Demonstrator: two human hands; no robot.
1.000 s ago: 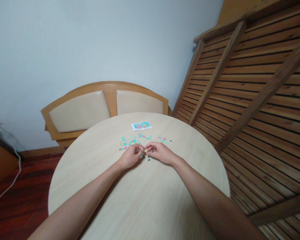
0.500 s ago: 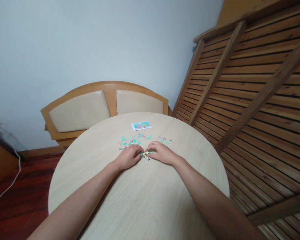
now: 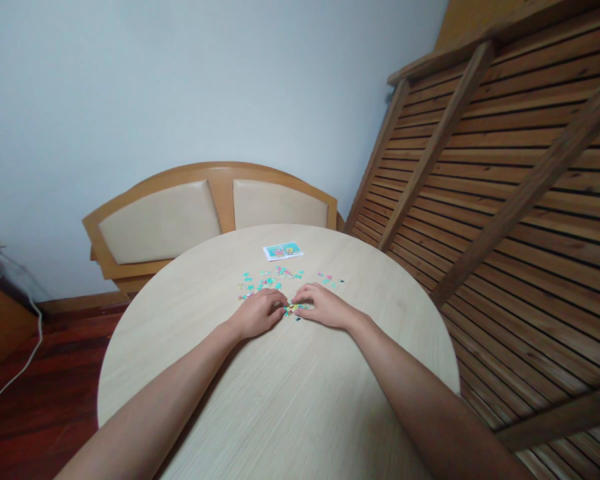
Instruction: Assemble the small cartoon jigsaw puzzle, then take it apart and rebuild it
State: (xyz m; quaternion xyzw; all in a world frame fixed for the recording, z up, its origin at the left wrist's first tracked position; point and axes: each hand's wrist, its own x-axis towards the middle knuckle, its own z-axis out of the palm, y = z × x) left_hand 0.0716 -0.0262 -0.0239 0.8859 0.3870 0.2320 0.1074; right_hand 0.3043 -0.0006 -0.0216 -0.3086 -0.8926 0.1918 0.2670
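Note:
A small cluster of colourful jigsaw puzzle pieces (image 3: 291, 309) lies on the table between my two hands. My left hand (image 3: 261, 312) rests at its left side, fingers bent and closed on the edge pieces. From the right, my right hand (image 3: 323, 307) holds the cluster's other side between thumb and fingers. The fingertips partly cover these pieces, so their exact grip is hard to see. One dark piece (image 3: 298, 319) lies just below the cluster. Beyond my hands, loose teal and pink puzzle pieces (image 3: 265, 283) are scattered.
A picture card (image 3: 283, 251) lies at the far part of the round table (image 3: 280, 400). More loose pieces (image 3: 329, 279) sit beyond my right hand. A padded headboard (image 3: 215, 213) stands behind the table, and a slatted wooden frame (image 3: 505, 220) leans on the right.
The yellow piece at my right fingertips has gone down into the cluster, which looks flatter now. Both hands stay almost in the same place.

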